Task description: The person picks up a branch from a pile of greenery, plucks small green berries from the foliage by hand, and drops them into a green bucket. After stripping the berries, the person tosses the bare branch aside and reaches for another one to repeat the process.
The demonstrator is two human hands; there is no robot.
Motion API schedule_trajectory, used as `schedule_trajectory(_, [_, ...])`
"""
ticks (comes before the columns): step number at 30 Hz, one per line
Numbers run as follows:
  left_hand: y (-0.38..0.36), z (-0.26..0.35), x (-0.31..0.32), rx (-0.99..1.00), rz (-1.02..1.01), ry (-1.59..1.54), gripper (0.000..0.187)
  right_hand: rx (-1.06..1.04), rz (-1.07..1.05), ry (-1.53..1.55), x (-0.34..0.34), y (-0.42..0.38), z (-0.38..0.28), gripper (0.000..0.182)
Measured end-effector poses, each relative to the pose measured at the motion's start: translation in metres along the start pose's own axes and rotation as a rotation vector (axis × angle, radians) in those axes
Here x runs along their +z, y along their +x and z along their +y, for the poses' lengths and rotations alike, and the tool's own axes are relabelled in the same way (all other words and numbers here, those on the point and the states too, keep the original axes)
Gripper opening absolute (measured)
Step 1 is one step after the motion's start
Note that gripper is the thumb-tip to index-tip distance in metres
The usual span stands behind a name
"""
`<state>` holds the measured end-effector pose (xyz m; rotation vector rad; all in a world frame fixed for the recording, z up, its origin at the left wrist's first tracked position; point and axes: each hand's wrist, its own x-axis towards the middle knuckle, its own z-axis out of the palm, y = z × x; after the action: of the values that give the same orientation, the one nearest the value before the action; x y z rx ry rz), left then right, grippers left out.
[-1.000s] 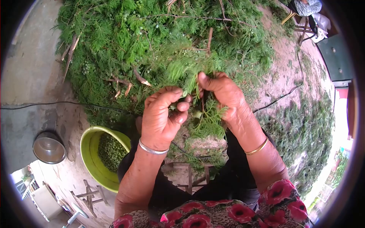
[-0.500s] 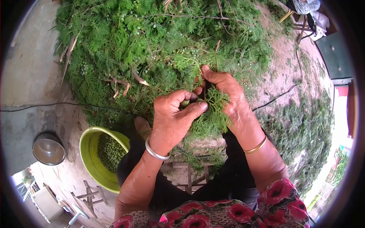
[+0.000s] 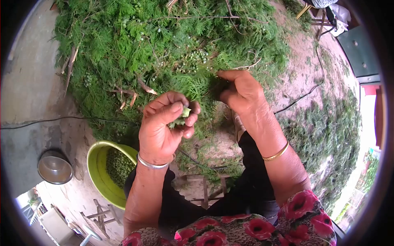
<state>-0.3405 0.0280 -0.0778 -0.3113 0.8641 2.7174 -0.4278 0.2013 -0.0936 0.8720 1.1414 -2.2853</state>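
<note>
My left hand is closed around several small green seed cones, which show between the thumb and fingertips. To its right, my right hand has its fingers curled together. It appears to grip a leafy conifer sprig, whose fronds spread to the left. Some of its fingers are in shadow and blurred. Both hands are raised in front of a big pile of cut green branches. More small cones cluster on the pile just beyond the hands.
A yellow-green bucket partly filled with green cones stands by my left leg. Left of it is a metal bowl. A black cable crosses the floor. Loose greenery covers the ground at right. A wooden stool is at lower left.
My hands have come apart. The left moved left and down with the cones and turned its fingers upward; the sprig left it and stayed on the right hand's side.
</note>
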Motion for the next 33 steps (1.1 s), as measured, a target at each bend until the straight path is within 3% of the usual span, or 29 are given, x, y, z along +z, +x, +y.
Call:
schedule_trajectory(1, [0.001, 0.001, -0.009, 0.040, -0.043, 0.027, 0.024, -0.001, -0.002, 0.004, -0.003, -0.003, 0.002, 0.016])
schedule_trajectory(3, [0.001, 0.010, -0.014, 0.101, -0.082, 0.077, 0.022, -0.337, -0.231, -0.304, -0.009, -0.011, 0.007, 0.019])
schedule_trajectory(4, [0.001, 0.016, -0.015, 0.104, -0.084, 0.084, 0.022, -0.340, -0.236, -0.299, -0.006, -0.007, 0.005, 0.019])
schedule_trajectory(6, [0.000, 0.027, -0.014, 0.113, -0.030, 0.014, 0.022, -0.045, 0.051, -0.006, 0.000, 0.002, 0.000, 0.022])
schedule_trajectory(7, [-0.001, 0.028, -0.011, 0.113, 0.030, -0.011, 0.021, -0.046, 0.048, -0.005, -0.003, 0.004, 0.003, 0.022])
schedule_trajectory(10, [-0.001, 0.025, -0.014, 0.116, 0.016, -0.037, 0.021, -0.146, -0.027, -0.088, -0.009, 0.010, 0.008, 0.010])
schedule_trajectory(16, [-0.008, 0.038, -0.028, 0.128, 0.102, -0.043, 0.018, 0.197, -0.186, 0.045, 0.000, -0.009, -0.008, 0.024])
schedule_trajectory(18, [-0.019, 0.051, -0.043, 0.192, 0.105, 0.037, 0.016, 0.351, -0.477, 0.281, 0.002, -0.022, -0.015, 0.033])
schedule_trajectory(19, [-0.028, 0.061, -0.054, 0.216, 0.200, 0.073, 0.015, 0.364, -0.604, 0.424, -0.004, -0.021, -0.017, 0.036])
schedule_trajectory(22, [-0.070, 0.089, -0.084, 0.294, 0.536, 0.210, 0.009, 0.318, -0.579, 0.333, -0.003, -0.029, -0.025, 0.038])
schedule_trajectory(24, [-0.108, 0.099, -0.090, 0.302, 0.893, 0.369, 0.006, 0.292, -0.551, 0.323, -0.001, -0.031, -0.025, 0.038])
schedule_trajectory(25, [-0.134, 0.102, -0.107, 0.458, 0.712, 1.270, 0.007, 0.261, -0.512, 0.304, 0.000, -0.031, -0.026, 0.039])
schedule_trajectory(26, [-0.165, 0.103, -0.136, 0.571, 0.388, 2.148, 0.009, 0.259, -0.522, 0.313, -0.002, -0.029, -0.026, 0.039])
schedule_trajectory(28, [-0.222, 0.088, -0.218, 0.466, 0.843, 1.424, 0.016, 0.131, -0.579, 0.204, -0.007, -0.022, -0.023, 0.037])
schedule_trajectory(30, [-0.247, 0.086, -0.211, 0.059, 1.184, 0.807, 0.023, 0.095, -0.578, 0.194, -0.008, -0.023, -0.019, 0.034])
schedule_trajectory(31, [-0.265, 0.080, -0.229, 0.065, 1.187, 0.811, 0.023, -0.003, -0.553, 0.110, -0.007, -0.024, -0.017, 0.031])
schedule_trajectory(33, [-0.291, 0.068, -0.281, 0.000, 1.246, 1.785, 0.031, -0.097, -0.556, 0.030, -0.014, -0.012, -0.008, 0.022])
